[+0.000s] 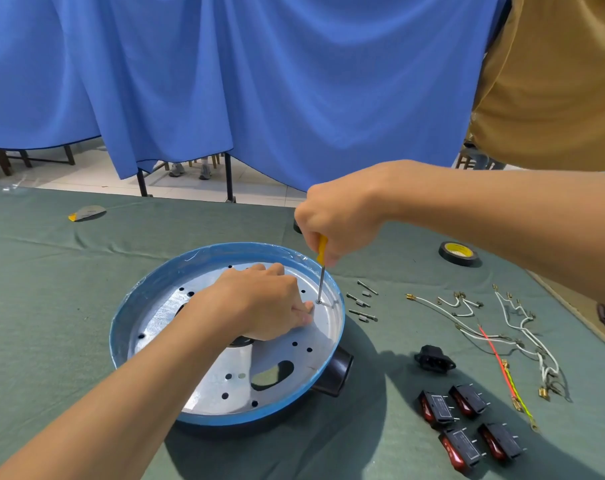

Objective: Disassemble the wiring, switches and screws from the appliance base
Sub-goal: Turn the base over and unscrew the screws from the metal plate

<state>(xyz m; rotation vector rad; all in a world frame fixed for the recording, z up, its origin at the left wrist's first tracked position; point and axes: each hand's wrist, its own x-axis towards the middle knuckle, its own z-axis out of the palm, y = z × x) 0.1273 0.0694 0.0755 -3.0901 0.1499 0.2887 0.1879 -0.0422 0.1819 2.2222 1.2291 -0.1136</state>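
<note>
The round appliance base [148, 296], blue-rimmed with a perforated silver plate inside, lies on the green cloth. My right hand [339, 220] grips a yellow-handled screwdriver [321, 268] upright, its tip on a screw [318, 301] at the plate's right edge. My left hand [259, 303] rests inside the base, its fingertips pressing the plate just left of that screw. To the right lie loose screws [361, 301], white, red and yellow-green wires [495, 334], a black power socket [434, 357] and several black rocker switches [467, 427].
A black handle [339, 370] juts from the base's right side. A roll of black tape [458, 253] sits at the back right, a grey and yellow scrap [86, 213] at the back left. A blue curtain [259, 81] hangs behind the table; a person in a tan shirt [554, 81] stands at right.
</note>
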